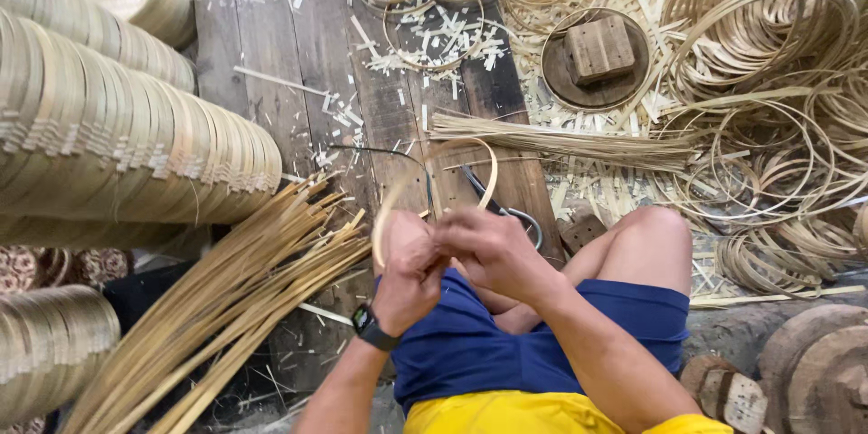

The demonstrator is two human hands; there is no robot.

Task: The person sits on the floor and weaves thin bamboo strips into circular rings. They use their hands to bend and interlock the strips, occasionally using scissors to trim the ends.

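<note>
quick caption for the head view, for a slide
Both hands, left hand and right hand, bend a bamboo strip hoop above scissors on the plank floor.

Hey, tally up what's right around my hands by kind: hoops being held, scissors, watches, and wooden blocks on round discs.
Bamboo hoop held by left hand and right hand: 1
Scissors on the plank floor: 1
Black wristwatch: 1
Wooden block on a round disc: 1
Total: 4

Both hands meet above the lap, left hand (409,271) and right hand (488,249) with fingers curled closed.
</note>
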